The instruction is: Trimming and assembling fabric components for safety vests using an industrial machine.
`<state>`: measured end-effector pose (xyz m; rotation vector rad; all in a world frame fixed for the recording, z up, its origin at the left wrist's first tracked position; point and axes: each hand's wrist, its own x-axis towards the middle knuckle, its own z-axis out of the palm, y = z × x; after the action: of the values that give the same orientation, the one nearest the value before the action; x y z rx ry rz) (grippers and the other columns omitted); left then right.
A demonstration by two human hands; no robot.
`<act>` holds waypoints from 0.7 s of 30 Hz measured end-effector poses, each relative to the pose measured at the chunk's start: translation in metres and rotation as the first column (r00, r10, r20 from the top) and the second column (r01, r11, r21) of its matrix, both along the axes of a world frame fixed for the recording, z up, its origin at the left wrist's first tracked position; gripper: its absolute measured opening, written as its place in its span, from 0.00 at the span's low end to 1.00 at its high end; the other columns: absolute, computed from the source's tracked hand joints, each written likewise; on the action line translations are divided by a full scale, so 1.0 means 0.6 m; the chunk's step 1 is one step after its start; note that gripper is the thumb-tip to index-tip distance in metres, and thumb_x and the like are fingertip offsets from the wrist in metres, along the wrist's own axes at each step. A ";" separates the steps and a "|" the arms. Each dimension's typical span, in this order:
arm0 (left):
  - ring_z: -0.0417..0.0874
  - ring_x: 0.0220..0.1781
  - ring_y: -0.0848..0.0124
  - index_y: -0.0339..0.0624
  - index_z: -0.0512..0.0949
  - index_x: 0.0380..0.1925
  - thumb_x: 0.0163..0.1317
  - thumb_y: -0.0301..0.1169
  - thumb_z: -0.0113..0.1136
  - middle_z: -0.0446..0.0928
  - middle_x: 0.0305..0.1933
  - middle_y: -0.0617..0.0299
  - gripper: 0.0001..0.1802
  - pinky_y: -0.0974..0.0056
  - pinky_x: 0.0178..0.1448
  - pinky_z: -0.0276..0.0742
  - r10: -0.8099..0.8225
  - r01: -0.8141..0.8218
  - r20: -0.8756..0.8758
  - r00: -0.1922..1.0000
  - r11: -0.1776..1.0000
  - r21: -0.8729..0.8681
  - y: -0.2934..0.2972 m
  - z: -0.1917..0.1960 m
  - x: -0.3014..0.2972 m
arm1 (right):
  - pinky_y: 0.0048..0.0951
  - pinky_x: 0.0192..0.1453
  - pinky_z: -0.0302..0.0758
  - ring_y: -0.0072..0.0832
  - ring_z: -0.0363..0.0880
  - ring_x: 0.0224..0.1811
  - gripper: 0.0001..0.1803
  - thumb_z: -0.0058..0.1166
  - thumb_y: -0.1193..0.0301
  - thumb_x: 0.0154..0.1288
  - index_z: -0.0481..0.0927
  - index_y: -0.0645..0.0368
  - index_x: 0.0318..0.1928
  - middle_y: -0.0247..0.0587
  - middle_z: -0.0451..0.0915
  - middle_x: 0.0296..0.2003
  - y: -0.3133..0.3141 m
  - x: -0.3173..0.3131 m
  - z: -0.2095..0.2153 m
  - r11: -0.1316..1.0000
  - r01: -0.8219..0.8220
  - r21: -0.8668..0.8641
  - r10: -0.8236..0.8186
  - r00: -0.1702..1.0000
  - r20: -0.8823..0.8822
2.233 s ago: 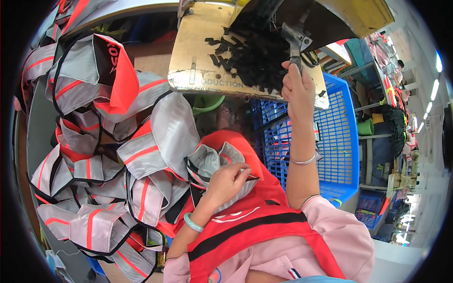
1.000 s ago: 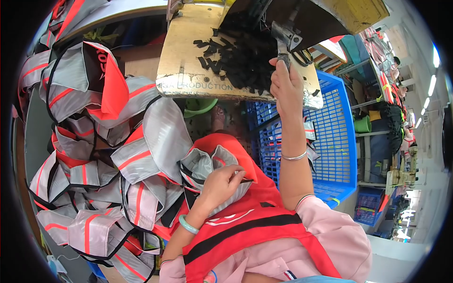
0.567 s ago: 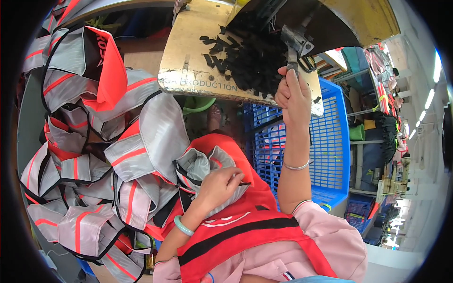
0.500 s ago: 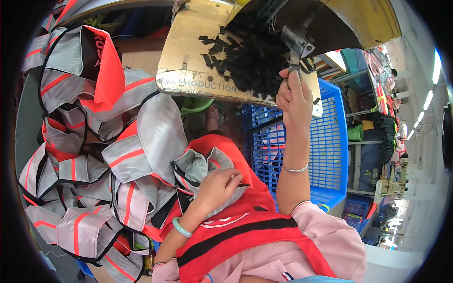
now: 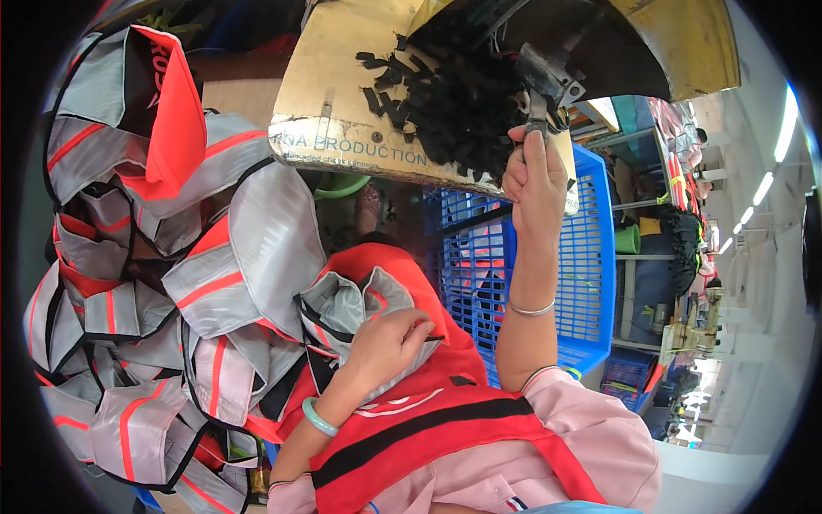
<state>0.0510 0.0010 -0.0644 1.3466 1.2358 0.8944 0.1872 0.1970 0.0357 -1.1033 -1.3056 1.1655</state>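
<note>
My right hand (image 5: 535, 176) is raised to the wooden board, its fingers closed round a flat metal lever (image 5: 537, 113) that joins a dark metal block (image 5: 548, 75). Next to it a heap of short black fabric scraps (image 5: 467, 116) covers part of the board. On my lap lies a grey sewn fabric piece (image 5: 336, 307) with red stripes and black edging. My left hand (image 5: 385, 347) is closed on its right side, fingers curled, with a dark tip of edging showing past them. The fingertips' exact hold is hidden.
A big pile of similar grey pieces (image 5: 274, 248) rises at my left. The wooden board (image 5: 321, 103) stands ahead, with a blue plastic basket (image 5: 604, 257) below its right side. A green container (image 5: 341, 186) sits under the board. Shelves with goods (image 5: 646, 231) line the right.
The surroundings sit slightly further left in the view. Both hands keep their places, the right on the metal lever and the left on the grey fabric piece.
</note>
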 end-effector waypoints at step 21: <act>0.82 0.31 0.55 0.39 0.81 0.38 0.64 0.37 0.56 0.81 0.32 0.53 0.13 0.55 0.35 0.75 -0.019 0.019 -0.020 1.000 1.000 0.017 -0.001 -0.002 -0.001 | 0.20 0.29 0.62 0.17 0.63 0.25 0.17 0.40 0.66 0.77 0.73 0.66 0.54 0.29 0.66 0.24 -0.059 0.059 -0.019 0.994 0.103 -0.020 -0.099 0.985 0.142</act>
<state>0.0506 0.0005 -0.0658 1.3820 1.2308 0.8822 0.2228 0.1619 0.0245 -1.2766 -1.3276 1.0487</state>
